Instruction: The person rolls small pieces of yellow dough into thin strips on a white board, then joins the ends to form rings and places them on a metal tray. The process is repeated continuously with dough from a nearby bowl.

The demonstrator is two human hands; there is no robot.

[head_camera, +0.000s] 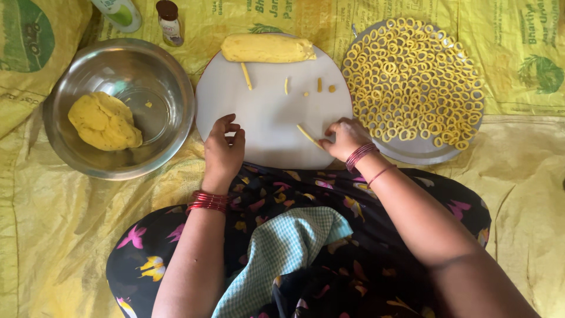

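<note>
The right hand [344,138] pinches a thin dough strip [308,135] on the round white board [271,118]; the left hand [223,150], fingers curled and empty, rests on the board's near edge. Around the board, yellow printed sheeting [59,224] covers the floor, carrying a steel bowl [165,76] and a ring-filled plate [421,154].

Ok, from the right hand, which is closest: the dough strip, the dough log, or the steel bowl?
From the right hand, in the head view:
1. Thin dough strip, at its fingers.
2. Dough log, at the board's far edge.
3. Steel bowl, far off on the left side.
</note>
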